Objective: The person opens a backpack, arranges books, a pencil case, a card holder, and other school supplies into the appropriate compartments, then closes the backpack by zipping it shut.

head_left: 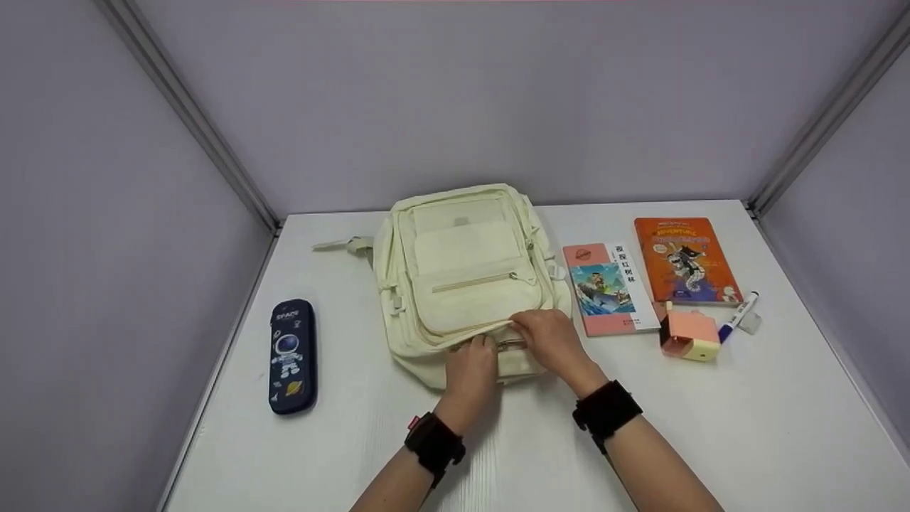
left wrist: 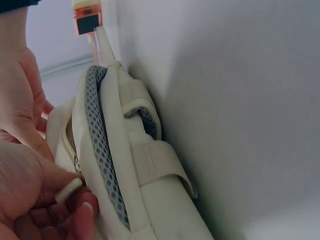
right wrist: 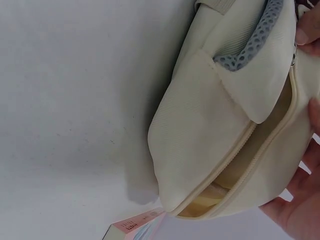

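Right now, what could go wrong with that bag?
The left hand pinches the pull of a partly open zip. A corner of cloth overhangs the gap, so it might snag if the zip is drawn. The right hand holds the bag; if that slides sideways, it could bump the pink book lying close by.

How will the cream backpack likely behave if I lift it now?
The backpack will probably flop rather than hold shape, since its fabric folds softly by the unzipped opening. That opening gapes, so it may widen. Rolling seems unlikely, as the backpack lies broadside on the table.
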Demonstrator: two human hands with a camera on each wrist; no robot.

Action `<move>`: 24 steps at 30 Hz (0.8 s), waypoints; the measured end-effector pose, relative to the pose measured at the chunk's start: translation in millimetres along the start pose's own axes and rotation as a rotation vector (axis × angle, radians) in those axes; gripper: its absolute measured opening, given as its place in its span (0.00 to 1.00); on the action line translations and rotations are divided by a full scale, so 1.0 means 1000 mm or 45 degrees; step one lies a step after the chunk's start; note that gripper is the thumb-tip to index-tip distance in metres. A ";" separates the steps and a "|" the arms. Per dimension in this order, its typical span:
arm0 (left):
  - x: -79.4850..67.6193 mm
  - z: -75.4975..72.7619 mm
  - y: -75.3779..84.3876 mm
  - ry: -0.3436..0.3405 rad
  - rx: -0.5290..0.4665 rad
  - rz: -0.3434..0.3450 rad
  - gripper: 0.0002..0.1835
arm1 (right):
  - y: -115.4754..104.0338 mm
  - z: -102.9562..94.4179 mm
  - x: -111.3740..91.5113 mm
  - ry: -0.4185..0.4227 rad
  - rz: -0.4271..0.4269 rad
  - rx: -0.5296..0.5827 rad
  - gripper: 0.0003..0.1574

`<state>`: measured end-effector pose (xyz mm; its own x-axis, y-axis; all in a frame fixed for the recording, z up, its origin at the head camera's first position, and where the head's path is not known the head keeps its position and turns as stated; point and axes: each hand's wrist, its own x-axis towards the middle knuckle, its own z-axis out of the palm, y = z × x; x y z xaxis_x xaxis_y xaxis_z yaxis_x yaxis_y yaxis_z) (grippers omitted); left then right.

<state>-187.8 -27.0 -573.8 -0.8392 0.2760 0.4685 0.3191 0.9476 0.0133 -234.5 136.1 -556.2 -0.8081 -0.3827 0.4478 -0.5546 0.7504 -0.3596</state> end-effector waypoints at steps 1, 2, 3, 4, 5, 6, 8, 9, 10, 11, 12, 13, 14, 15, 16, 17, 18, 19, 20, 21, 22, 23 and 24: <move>0.000 0.001 0.001 0.010 -0.013 0.000 0.05 | 0.000 0.000 0.001 0.002 0.004 -0.001 0.06; -0.001 0.001 0.002 0.021 -0.032 0.002 0.06 | -0.001 -0.001 0.001 0.000 0.007 0.000 0.06; -0.001 0.002 0.003 0.032 -0.052 0.005 0.06 | -0.001 -0.001 0.002 -0.004 0.012 0.005 0.06; -0.002 0.003 0.004 0.046 -0.069 0.012 0.07 | -0.001 -0.002 0.002 -0.008 0.016 0.006 0.06; -0.002 0.004 0.005 0.059 -0.084 0.018 0.07 | -0.002 -0.002 0.002 -0.012 0.018 0.007 0.06; -0.003 0.005 0.005 0.068 -0.094 0.023 0.07 | -0.002 -0.002 0.003 -0.018 0.021 0.007 0.06; -0.003 0.006 0.005 0.080 -0.095 0.038 0.07 | -0.002 -0.002 0.003 -0.026 0.028 0.013 0.07; -0.003 0.006 0.005 0.079 -0.091 0.044 0.07 | -0.002 -0.002 0.003 -0.028 0.032 0.016 0.07; -0.003 0.006 0.004 0.078 -0.088 0.049 0.07 | -0.002 -0.002 0.003 -0.029 0.038 0.020 0.07; -0.004 0.007 0.004 0.072 -0.087 0.053 0.08 | -0.002 -0.002 0.003 -0.032 0.045 0.023 0.07; -0.004 0.007 0.003 0.066 -0.091 0.056 0.09 | -0.002 -0.002 0.003 -0.033 0.054 0.026 0.07; -0.004 0.006 0.002 0.062 -0.091 0.059 0.09 | -0.002 -0.002 0.003 -0.034 0.062 0.028 0.08; -0.005 0.006 0.001 0.064 -0.097 0.059 0.10 | -0.002 -0.001 0.003 -0.033 0.069 0.028 0.08; -0.005 0.005 -0.001 0.069 -0.097 0.062 0.10 | -0.003 -0.001 0.003 -0.032 0.075 0.029 0.08; -0.006 0.004 -0.002 0.080 -0.102 0.065 0.10 | -0.003 -0.001 0.002 -0.031 0.082 0.030 0.08; -0.007 0.004 -0.004 0.095 -0.112 0.069 0.10 | -0.003 -0.001 0.001 -0.028 0.086 0.028 0.08; -0.008 0.003 -0.006 0.112 -0.117 0.069 0.09 | -0.003 0.000 0.001 -0.023 0.089 0.029 0.08; -0.009 0.002 -0.009 0.130 -0.122 0.066 0.09 | -0.003 0.000 0.001 -0.019 0.090 0.028 0.08; -0.010 0.001 -0.011 0.149 -0.131 0.058 0.09 | -0.003 0.000 0.000 -0.015 0.089 0.027 0.08; -0.011 0.000 -0.015 0.162 -0.137 0.048 0.09 | -0.003 0.000 0.000 -0.016 0.091 0.025 0.08; -0.012 -0.001 -0.018 0.170 -0.150 0.035 0.09 | -0.003 0.001 0.000 -0.018 0.092 0.022 0.08; -0.013 -0.002 -0.022 0.176 -0.163 0.020 0.09 | -0.003 0.001 -0.001 -0.021 0.096 0.020 0.08; -0.015 -0.003 -0.026 0.175 -0.173 0.007 0.08 | -0.003 0.001 -0.001 -0.028 0.102 0.020 0.08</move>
<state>-182.1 -56.4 -578.2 -0.7721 0.2477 0.5853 0.3877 0.9133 0.1250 -232.2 133.6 -556.2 -0.8541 -0.3336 0.3991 -0.4910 0.7704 -0.4067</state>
